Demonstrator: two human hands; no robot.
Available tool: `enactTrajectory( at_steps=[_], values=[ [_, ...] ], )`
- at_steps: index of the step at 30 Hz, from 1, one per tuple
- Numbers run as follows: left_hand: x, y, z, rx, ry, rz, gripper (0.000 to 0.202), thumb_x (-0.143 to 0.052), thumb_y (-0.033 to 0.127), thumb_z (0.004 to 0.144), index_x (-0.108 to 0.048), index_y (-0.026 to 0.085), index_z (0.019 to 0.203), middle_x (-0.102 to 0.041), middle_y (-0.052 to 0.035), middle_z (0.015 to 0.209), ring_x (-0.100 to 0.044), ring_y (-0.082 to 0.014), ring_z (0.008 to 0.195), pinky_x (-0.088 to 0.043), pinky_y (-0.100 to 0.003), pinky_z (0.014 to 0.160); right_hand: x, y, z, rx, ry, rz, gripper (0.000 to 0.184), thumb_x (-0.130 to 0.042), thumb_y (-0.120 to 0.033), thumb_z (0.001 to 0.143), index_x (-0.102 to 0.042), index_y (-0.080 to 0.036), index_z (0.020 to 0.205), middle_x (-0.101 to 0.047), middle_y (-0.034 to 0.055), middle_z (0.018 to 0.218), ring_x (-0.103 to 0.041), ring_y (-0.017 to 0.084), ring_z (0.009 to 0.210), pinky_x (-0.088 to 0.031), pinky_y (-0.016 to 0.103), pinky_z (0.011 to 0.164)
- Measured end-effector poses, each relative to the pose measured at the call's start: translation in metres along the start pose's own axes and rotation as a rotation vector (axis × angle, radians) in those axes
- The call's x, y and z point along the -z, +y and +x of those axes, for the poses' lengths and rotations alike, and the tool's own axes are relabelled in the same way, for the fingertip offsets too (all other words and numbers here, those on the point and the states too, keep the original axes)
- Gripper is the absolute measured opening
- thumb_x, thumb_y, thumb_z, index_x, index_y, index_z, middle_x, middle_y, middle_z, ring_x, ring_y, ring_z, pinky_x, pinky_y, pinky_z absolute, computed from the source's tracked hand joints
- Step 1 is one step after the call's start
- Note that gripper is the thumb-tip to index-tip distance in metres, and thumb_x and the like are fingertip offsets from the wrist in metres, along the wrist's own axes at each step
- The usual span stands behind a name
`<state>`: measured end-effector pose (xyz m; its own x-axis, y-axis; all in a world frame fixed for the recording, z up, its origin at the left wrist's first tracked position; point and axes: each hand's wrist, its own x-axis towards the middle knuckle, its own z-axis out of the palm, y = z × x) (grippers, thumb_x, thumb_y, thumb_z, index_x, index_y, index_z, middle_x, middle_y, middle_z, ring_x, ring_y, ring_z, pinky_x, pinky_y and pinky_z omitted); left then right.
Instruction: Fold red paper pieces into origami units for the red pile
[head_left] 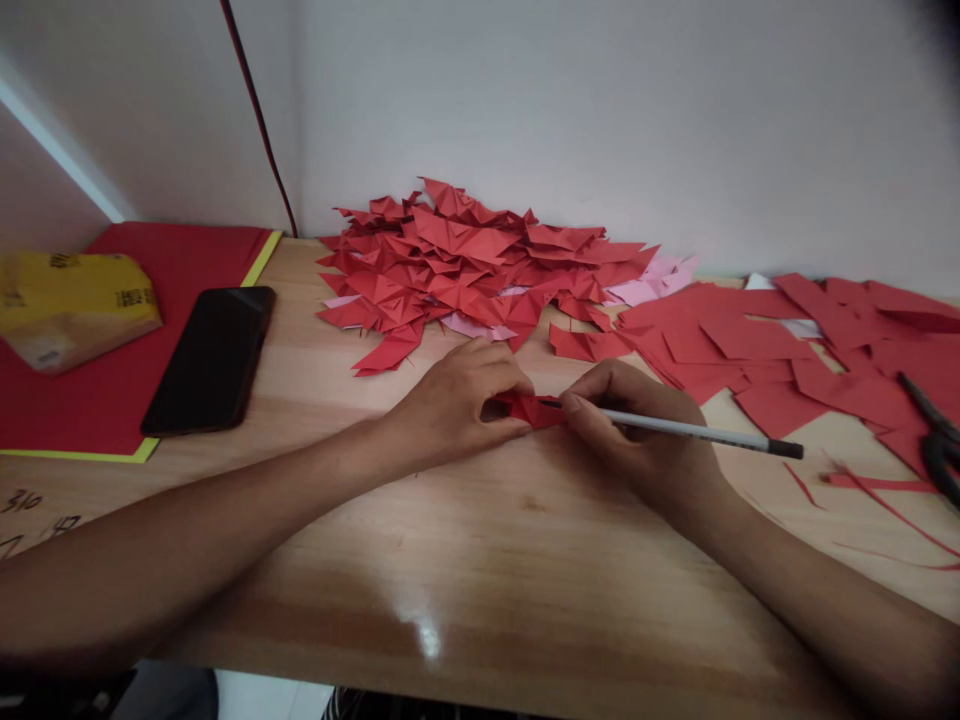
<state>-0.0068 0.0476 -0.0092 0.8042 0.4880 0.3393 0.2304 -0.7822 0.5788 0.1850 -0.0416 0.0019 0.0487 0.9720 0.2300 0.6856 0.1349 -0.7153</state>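
Between thumb and fingers, my left hand pinches a small folded red paper piece just above the wooden table. My right hand is closed around a light grey pen with a black end cap pointing right. The pen's tip end reaches the folded paper, though whether it touches the surface I cannot tell. Behind both hands lies a heap of folded red paper shapes, with some pink ones among them. To the right, flat red paper pieces are spread in a loose pile.
Dark-handled scissors and thin red paper strips lie at the right. On the left, a black phone and a yellow packet rest on red sheets. A pale wall stands behind the table.
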Motion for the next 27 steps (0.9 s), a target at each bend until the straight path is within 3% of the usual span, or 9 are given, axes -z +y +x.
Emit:
enactTrajectory(
  at_steps=[27],
  values=[
    [-0.0009,-0.0009,-0.0002,-0.004,0.01,-0.013,0.014,-0.068,0.028,0.083,-0.065,0.017,0.091,-0.066,-0.0042,0.09,-0.058,-0.0182,0.088,-0.044,-0.033,0.08,-0.0002,0.0005,-0.0012,-0.01,-0.014,0.029,0.016,-0.061,-0.027,0.086,-0.057,-0.023,0.072,-0.059,-0.0015,0.062,-0.046,0.01,0.049,-0.035,0.024,0.044]
  ],
)
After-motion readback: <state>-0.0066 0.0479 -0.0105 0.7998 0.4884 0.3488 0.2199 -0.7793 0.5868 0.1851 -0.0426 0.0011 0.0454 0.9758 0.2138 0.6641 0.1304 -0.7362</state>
